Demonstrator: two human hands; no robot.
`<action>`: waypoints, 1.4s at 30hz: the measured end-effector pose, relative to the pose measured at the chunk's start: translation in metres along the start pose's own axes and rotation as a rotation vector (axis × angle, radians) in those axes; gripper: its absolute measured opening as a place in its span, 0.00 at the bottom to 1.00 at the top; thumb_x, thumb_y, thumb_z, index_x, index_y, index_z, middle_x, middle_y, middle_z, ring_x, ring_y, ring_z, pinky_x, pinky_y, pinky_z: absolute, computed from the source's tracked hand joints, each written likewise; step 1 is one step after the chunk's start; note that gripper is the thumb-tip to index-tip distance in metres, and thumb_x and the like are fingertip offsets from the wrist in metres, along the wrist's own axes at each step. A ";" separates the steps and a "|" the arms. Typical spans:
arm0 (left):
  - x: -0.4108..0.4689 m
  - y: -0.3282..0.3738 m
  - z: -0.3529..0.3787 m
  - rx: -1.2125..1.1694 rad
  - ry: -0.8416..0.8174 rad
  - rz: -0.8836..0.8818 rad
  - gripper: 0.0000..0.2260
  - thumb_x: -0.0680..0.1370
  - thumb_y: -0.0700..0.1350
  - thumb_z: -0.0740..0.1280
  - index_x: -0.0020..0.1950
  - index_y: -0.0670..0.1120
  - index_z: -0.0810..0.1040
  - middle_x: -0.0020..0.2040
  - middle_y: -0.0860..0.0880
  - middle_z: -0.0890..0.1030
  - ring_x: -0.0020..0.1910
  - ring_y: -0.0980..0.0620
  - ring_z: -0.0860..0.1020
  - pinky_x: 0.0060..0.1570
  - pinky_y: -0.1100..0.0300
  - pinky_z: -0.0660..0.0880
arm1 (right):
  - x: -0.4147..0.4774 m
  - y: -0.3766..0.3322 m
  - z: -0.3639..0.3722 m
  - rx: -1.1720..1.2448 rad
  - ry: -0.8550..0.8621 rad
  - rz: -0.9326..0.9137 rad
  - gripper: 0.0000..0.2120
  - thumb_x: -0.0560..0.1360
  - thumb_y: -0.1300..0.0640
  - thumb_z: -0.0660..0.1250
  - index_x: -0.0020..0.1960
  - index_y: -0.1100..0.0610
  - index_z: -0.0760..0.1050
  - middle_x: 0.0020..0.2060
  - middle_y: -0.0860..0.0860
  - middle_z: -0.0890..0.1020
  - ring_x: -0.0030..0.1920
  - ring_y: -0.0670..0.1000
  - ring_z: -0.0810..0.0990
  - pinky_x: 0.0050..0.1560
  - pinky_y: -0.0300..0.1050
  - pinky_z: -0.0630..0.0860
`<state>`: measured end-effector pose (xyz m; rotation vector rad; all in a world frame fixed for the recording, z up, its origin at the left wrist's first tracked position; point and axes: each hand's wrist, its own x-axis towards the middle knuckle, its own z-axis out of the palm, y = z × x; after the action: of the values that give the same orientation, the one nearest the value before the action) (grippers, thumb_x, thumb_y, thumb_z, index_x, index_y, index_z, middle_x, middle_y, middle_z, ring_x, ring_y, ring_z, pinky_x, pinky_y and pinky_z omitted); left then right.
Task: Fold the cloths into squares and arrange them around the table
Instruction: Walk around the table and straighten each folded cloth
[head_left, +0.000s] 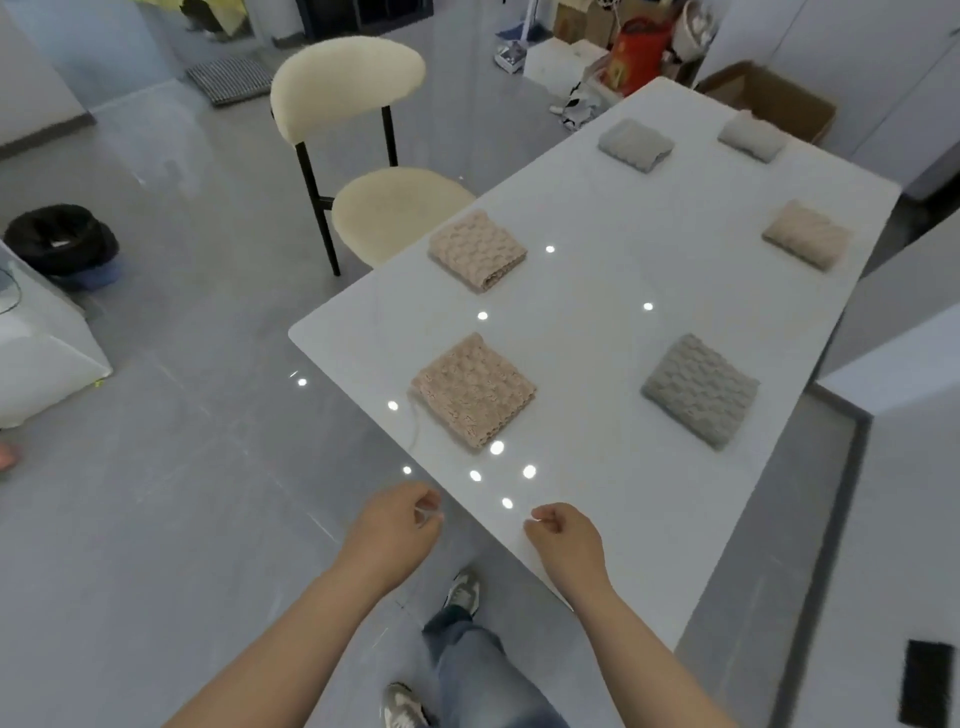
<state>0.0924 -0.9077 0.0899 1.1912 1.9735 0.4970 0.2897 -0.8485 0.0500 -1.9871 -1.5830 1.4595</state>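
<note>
Six folded squares line the white bench (587, 322), leaving its middle strip bare. Along the left edge lie the near pink cloth (474, 391), far pink cloth (478, 249) and far grey cloth (635, 144). Along the right edge lie the near grey cloth (700, 389), beige cloth (806, 235) and pale cloth (751, 135).

The left hand (395, 525) hovers off the near corner and the right hand (563, 540) over the near edge. Both have curled fingers; whether either pinches anything, I cannot tell.

A cream chair (363, 156) crowds the left edge, and a cardboard box (769, 98) sits past the far end.

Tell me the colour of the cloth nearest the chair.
The cloth is pinkish beige; head view.
</note>
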 end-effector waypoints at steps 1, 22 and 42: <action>0.009 0.002 -0.004 -0.001 -0.017 0.012 0.10 0.78 0.44 0.62 0.58 0.49 0.77 0.52 0.54 0.78 0.51 0.56 0.76 0.53 0.63 0.72 | 0.005 -0.003 0.001 0.010 0.020 0.007 0.11 0.76 0.58 0.65 0.57 0.56 0.76 0.45 0.45 0.78 0.45 0.42 0.75 0.40 0.27 0.67; 0.181 0.037 -0.050 0.246 -0.143 0.226 0.14 0.77 0.44 0.62 0.63 0.45 0.74 0.59 0.49 0.77 0.54 0.51 0.77 0.50 0.61 0.72 | 0.062 -0.063 0.012 0.186 0.228 0.215 0.11 0.76 0.54 0.67 0.57 0.56 0.76 0.49 0.49 0.80 0.47 0.46 0.77 0.40 0.32 0.70; 0.259 -0.014 -0.078 0.341 -0.378 0.193 0.16 0.76 0.51 0.66 0.59 0.44 0.74 0.55 0.48 0.77 0.48 0.54 0.74 0.44 0.63 0.68 | 0.088 -0.109 0.084 0.234 0.268 0.457 0.22 0.76 0.51 0.66 0.66 0.60 0.68 0.44 0.47 0.73 0.48 0.48 0.73 0.40 0.35 0.66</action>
<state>-0.0462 -0.6844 0.0237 1.5674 1.6633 0.0170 0.1504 -0.7643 0.0341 -2.3725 -0.8438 1.3639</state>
